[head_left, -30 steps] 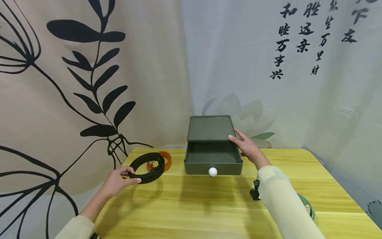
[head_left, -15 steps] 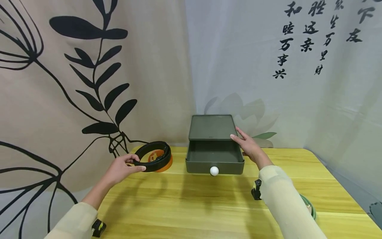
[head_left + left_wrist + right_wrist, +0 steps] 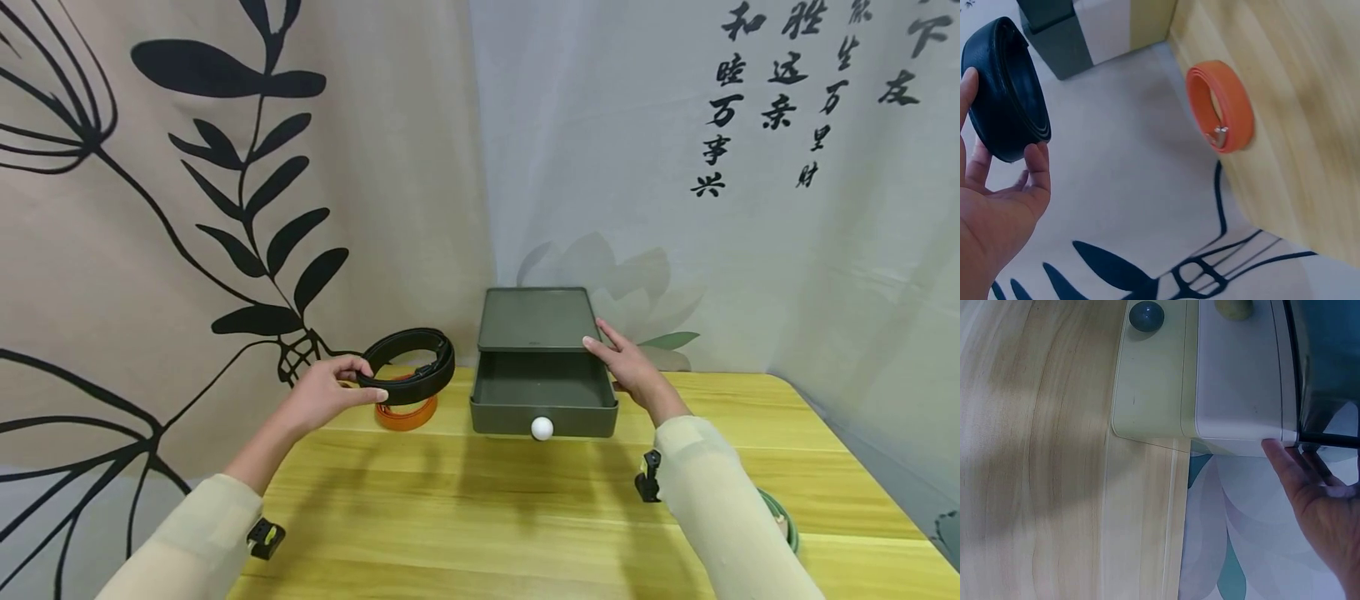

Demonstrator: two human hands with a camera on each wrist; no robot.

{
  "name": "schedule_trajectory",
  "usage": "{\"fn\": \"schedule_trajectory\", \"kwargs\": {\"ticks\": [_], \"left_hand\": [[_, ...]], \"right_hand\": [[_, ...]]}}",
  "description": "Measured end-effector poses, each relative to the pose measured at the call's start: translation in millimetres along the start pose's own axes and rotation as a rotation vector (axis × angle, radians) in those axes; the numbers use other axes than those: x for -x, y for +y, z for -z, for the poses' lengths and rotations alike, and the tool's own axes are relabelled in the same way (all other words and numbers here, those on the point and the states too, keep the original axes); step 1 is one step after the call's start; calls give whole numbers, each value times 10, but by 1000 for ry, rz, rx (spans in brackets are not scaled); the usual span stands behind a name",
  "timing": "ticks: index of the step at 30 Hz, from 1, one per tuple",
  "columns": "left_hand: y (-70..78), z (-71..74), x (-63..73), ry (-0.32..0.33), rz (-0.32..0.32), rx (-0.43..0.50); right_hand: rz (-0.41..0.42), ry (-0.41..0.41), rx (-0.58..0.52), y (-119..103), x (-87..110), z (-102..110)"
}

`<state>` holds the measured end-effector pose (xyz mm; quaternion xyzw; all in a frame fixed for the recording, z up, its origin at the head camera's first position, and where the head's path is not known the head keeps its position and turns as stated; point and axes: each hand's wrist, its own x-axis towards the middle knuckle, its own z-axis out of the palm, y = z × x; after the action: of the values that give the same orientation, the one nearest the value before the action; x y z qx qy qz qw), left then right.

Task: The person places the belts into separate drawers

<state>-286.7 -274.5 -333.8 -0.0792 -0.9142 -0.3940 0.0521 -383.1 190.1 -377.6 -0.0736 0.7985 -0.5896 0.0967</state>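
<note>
Left hand [image 3: 330, 393]: clamped on the black belt [image 3: 423, 385], band pinched at the near left of the coil, thumb apart from the fingers with the strap between. Belt is held in the air above the table's back left corner, clear of the tabletop. Right hand [image 3: 632, 372]: thumb and fingers apart, not closed round anything; laid against the right side of the drawer unit [image 3: 534, 321], thumb at its top right edge.

Handling, judged: belt light, bendy but springy along its length, smooth and perhaps a little slippery, not fragile. Coil could loosen if only the outer turn is taken; best held across the band, all layers pinched together.

Further out: coiled orange belt [image 3: 405, 419] with a metal buckle rests by the table's back left corner, below the black one. Drawer unit stands at the middle of the back edge of the table [image 3: 465, 517]; dark green drawer [image 3: 502, 422] with white knob [image 3: 542, 428] stands open. Cream and white sections are seen lower down. Green coil [image 3: 791, 529] lies toward the right edge, partly hidden by the sleeve [image 3: 723, 500].

Writing: no brand can be read on the belts. Chinese characters [image 3: 716, 149] on the backdrop [image 3: 420, 167] include 和睦万事兴, 远亲, 万里财.
</note>
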Motion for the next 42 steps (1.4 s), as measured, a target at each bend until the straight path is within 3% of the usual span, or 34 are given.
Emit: {"fn": "schedule_trajectory", "kwargs": {"ticks": [20, 27, 42], "left_hand": [[564, -172, -217, -104, -66, 67], [686, -283, -275, -135, -67, 84], [963, -568, -364, -221, -160, 88]], "right_hand": [[-8, 3, -7, 12, -8, 2], [-6, 0, -13, 4, -14, -12], [2, -15, 7, -6, 2, -1]]}}
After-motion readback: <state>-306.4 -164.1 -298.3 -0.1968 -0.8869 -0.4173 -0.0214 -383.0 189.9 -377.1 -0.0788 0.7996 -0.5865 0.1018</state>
